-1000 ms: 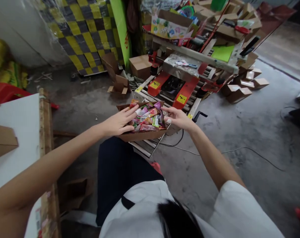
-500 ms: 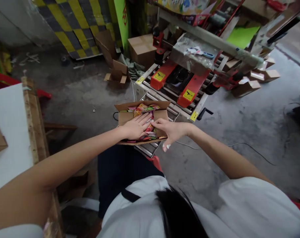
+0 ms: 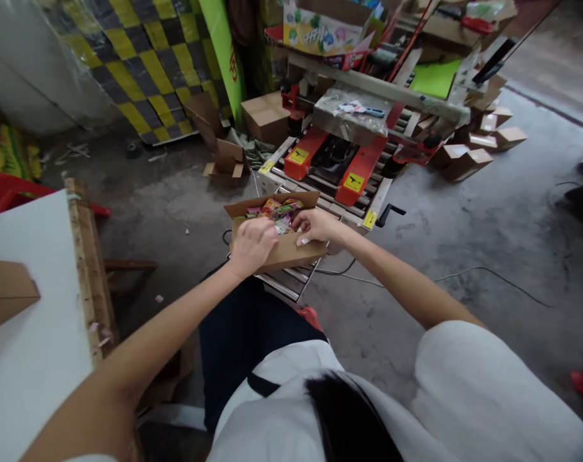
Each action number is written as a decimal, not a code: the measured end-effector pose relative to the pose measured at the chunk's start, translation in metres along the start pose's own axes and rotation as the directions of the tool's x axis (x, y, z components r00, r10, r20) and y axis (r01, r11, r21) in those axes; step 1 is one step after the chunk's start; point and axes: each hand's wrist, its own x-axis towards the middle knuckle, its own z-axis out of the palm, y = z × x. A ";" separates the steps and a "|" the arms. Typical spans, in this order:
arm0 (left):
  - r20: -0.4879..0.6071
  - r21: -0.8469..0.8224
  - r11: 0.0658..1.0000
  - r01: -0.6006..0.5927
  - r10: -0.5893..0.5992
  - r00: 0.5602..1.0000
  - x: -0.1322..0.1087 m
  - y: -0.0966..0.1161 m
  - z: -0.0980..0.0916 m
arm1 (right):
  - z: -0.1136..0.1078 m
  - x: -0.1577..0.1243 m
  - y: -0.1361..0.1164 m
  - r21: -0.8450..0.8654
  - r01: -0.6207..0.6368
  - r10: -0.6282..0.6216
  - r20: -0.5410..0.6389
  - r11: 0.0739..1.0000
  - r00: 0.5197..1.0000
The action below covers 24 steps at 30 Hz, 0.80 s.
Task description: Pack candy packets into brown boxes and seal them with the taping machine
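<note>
A small cardboard box (image 3: 291,255) full of bright snack packets (image 3: 275,213) sits on the roller bed of a sealing machine (image 3: 342,163) in front of me. My left hand (image 3: 252,245) curls over the box's near flap at the left, fingers bent down onto it. At the right, my right hand (image 3: 313,227) presses its curled fingers onto the same near flap, which now lies over part of the packets. The far flap still stands up.
A white table with a wooden edge (image 3: 87,256) stands at my left, a flat cardboard piece (image 3: 5,292) on it. Loose boxes (image 3: 226,160) and a cable (image 3: 465,276) lie on the concrete floor. More cartons (image 3: 469,157) pile up at the right of the machine.
Both hands moved from the packets to the near flap and folded it up over the contents. The camera view shifted slightly.
</note>
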 end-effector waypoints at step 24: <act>0.265 0.150 0.985 -0.085 0.043 0.963 0.036 -0.011 0.014 | 0.027 0.022 -0.013 -0.617 0.183 -0.254 -0.028 0.765 0.967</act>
